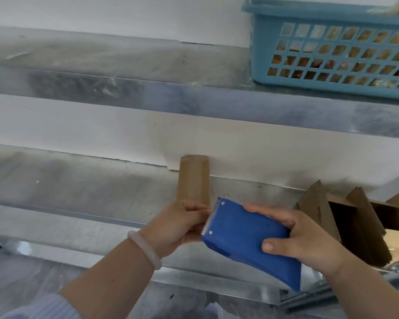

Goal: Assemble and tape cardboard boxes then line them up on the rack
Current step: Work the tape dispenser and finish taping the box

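A blue tape dispenser [242,233] with a toothed blade at its left end is gripped by my right hand [302,238], thumb on its near face and fingers over its far edge. My left hand [177,224], with a pale bangle on the wrist, pinches something at the blade; the tape end itself is hard to make out. Just behind my left hand a narrow cardboard box [193,180] stands upright on the metal rack shelf [78,187]. An open cardboard box [346,224] with raised flaps sits on the same shelf to the right.
A blue plastic basket [332,49] with contents stands on the upper rack shelf at the top right. A white wall runs behind the shelves. Clear plastic sheeting lies below at the bottom left.
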Tool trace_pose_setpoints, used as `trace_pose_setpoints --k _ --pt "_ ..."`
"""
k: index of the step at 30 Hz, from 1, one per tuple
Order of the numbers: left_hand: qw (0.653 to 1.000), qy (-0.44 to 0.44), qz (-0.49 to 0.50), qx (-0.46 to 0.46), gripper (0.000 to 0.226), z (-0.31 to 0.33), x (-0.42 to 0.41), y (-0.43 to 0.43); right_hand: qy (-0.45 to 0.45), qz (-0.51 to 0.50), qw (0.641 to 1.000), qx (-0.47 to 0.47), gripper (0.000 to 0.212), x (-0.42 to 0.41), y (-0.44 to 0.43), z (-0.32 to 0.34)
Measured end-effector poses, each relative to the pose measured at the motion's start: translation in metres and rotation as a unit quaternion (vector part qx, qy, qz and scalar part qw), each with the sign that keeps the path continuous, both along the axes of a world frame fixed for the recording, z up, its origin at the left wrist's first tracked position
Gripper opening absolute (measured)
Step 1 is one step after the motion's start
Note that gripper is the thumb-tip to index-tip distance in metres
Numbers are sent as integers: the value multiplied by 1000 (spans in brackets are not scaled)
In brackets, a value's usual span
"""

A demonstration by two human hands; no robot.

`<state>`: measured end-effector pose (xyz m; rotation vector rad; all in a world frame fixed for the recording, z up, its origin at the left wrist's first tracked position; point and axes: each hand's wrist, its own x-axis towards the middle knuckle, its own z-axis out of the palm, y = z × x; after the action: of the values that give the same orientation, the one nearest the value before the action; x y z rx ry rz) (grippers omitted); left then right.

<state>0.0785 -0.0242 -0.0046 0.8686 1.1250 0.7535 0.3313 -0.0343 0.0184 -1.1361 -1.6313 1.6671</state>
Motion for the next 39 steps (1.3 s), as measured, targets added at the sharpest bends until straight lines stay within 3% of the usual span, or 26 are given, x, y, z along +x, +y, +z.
trace_pose_setpoints --k 4,9,15,28,39 --pt "994 81 -11 72 16 2 -5 0 -42 41 998 15 67 -4 3 4" --pt "996 27 -65 53 36 7 -14 2 -73 50 996 31 62 -8 5 9" --pt "987 129 10 98 28 8 -18 11 -91 66 992 65 61 -6 7 8" --pt "973 112 181 91 16 -21 -64 -5 -187 104 974 74 64 26 22 10" --pt "961 132 239 54 18 -54 -69 0 -248 124 958 74 65 24 47 0"
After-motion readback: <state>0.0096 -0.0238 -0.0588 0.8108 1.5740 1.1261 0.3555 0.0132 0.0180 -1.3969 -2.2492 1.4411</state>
